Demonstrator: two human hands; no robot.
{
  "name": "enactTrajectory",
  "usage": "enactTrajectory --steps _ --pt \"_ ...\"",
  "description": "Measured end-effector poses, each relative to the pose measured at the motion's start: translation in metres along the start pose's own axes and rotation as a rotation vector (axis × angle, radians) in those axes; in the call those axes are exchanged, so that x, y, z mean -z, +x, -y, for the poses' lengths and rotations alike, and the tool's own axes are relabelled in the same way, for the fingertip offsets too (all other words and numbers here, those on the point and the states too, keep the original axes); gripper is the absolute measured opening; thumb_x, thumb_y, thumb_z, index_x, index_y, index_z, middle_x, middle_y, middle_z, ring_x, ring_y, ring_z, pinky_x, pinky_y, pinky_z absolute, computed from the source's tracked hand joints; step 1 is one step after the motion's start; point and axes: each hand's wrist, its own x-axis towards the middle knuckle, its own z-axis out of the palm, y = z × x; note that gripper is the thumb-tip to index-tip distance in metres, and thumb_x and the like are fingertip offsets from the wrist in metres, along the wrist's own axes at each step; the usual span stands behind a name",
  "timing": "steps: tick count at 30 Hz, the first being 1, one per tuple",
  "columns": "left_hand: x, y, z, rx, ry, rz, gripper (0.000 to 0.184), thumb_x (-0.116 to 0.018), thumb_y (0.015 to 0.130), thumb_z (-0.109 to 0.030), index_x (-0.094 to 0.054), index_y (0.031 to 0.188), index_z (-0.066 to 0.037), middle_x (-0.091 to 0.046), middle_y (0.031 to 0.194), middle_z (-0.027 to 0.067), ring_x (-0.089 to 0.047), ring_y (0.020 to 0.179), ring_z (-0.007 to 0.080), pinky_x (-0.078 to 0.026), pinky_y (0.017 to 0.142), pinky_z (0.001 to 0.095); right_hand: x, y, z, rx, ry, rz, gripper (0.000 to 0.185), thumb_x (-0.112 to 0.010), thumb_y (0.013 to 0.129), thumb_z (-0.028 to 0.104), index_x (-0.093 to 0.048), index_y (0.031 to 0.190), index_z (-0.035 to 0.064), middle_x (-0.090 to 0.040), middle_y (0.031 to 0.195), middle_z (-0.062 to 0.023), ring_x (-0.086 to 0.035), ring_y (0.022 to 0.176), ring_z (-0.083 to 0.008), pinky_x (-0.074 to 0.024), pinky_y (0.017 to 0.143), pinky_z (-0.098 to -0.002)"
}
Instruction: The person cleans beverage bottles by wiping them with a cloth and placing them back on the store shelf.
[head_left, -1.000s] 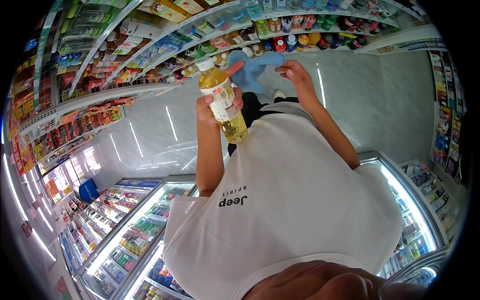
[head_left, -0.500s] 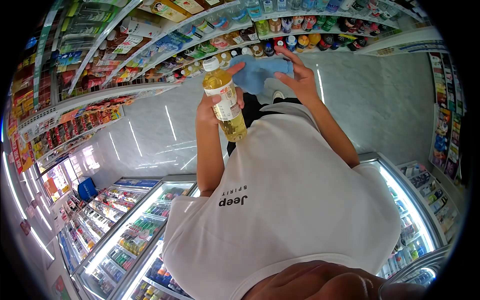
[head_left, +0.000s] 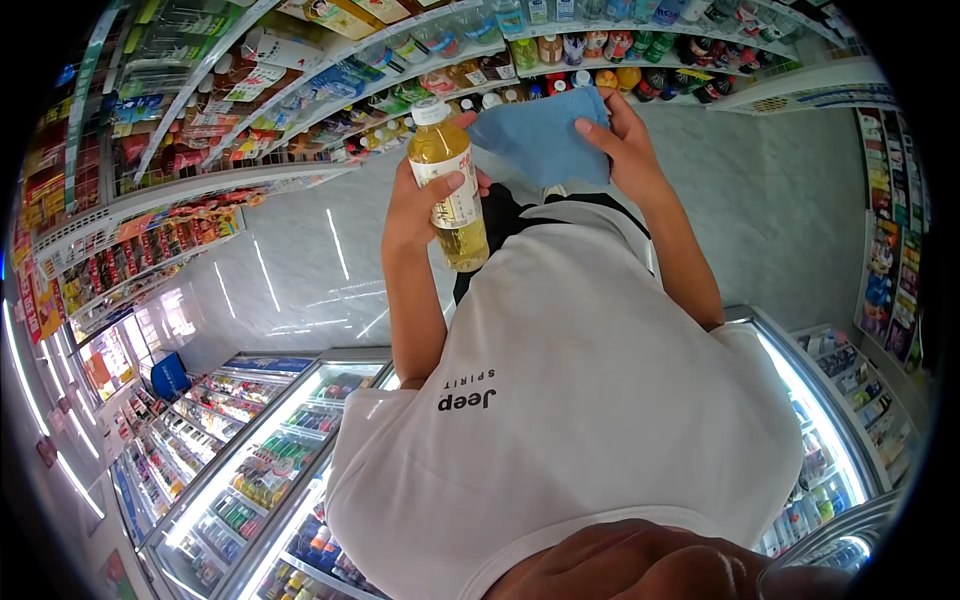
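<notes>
My left hand (head_left: 412, 208) is closed around a clear plastic bottle (head_left: 436, 148) of yellow liquid with a white cap and white label. The bottle stands nearly upright, slightly tilted, in front of my chest. Its contents reach close to the neck. Behind the bottle, a left fingertip shows at the left corner of a blue cloth (head_left: 545, 135); whether it grips the cloth I cannot tell. My right hand (head_left: 628, 150) pinches the cloth's right edge, thumb on the near side. The cloth hangs spread between both hands, beside the bottle and apart from its label.
Shelves (head_left: 330, 75) of bottled drinks curve across the front and left. Behind me stand lit glass-topped coolers (head_left: 270, 460) with more drinks. Grey tiled floor (head_left: 300, 250) lies between them. A rack of small packets (head_left: 885, 240) is at the far right, and a blue box (head_left: 170, 375) at the far left.
The cloth, bunched up before, is now spread flatter and wider. My right hand has moved right with its edge. The bottle has risen slightly and stands more upright.
</notes>
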Motion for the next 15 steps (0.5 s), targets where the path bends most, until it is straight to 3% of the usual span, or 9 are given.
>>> enactTrajectory --steps 2,5,8,9,12,15 --pt "0.006 0.002 0.003 -0.014 -0.04 0.011 0.076 -0.072 0.076 -0.016 -0.044 0.143 0.006 -0.067 0.105 0.0161 -0.071 0.081 0.0237 -0.062 0.073 0.0395 0.007 0.004 -0.011 -0.032 0.033 -0.011 0.057 -0.074 0.089 0.017 -0.048 0.139 0.004 -0.064 0.118 -0.0073 -0.061 0.107 -0.0143 -0.0492 0.092 -0.03" --pt "0.0 0.003 0.001 -0.051 -0.129 0.022 0.079 -0.072 0.076 -0.018 -0.041 0.144 0.008 -0.066 0.108 0.018 -0.071 0.081 0.0246 -0.062 0.071 0.0396 -0.001 -0.003 -0.008 -0.3 0.328 0.002 0.058 -0.074 0.089 0.019 -0.049 0.139 0.003 -0.063 0.123 -0.0103 -0.062 0.111 -0.0191 -0.0501 0.096 -0.0338" --pt "-0.004 0.004 0.002 -0.081 -0.174 0.064 0.081 -0.073 0.075 -0.021 -0.04 0.143 0.009 -0.066 0.111 0.0194 -0.071 0.082 0.0249 -0.061 0.07 0.0394 0.007 -0.01 -0.032 -0.437 0.305 0.082 0.062 -0.075 0.088 0.021 -0.048 0.141 0.0017 -0.062 0.125 -0.0107 -0.064 0.109 -0.0218 -0.0504 0.097 -0.0347" --pt "-0.003 0.003 0.002 -0.063 -0.167 0.07 0.079 -0.073 0.076 -0.02 -0.041 0.143 0.008 -0.066 0.111 0.0182 -0.071 0.082 0.0246 -0.061 0.07 0.0392 -0.002 -0.014 -0.032 -0.425 0.238 0.044 0.054 -0.076 0.088 0.025 -0.057 0.132 0.0012 -0.067 0.118 -0.0098 -0.066 0.103 -0.0192 -0.0534 0.09 -0.0331" --pt "-0.002 0.004 0.003 -0.007 -0.096 0.031 0.073 -0.073 0.078 -0.014 -0.044 0.143 0.005 -0.065 0.111 0.0145 -0.07 0.082 0.0238 -0.061 0.071 0.0383 -0.003 -0.008 -0.044 -0.366 0.006 0.007 0.041 -0.076 0.089 0.027 -0.067 0.119 0.0009 -0.07 0.106 -0.0062 -0.066 0.095 -0.0135 -0.0534 0.081 -0.03" --pt "-0.006 0.007 0.002 0.039 0.069 -0.14 0.069 -0.072 0.08 -0.006 -0.046 0.143 0.001 -0.064 0.11 0.0105 -0.07 0.083 0.0227 -0.06 0.073 0.037 -0.004 -0.005 -0.055 -0.112 -0.187 -0.152 0.031 -0.074 0.091 0.029 -0.072 0.107 0.0021 -0.071 0.093 -0.0021 -0.063 0.084 -0.0077 -0.0506 0.073 -0.0265"
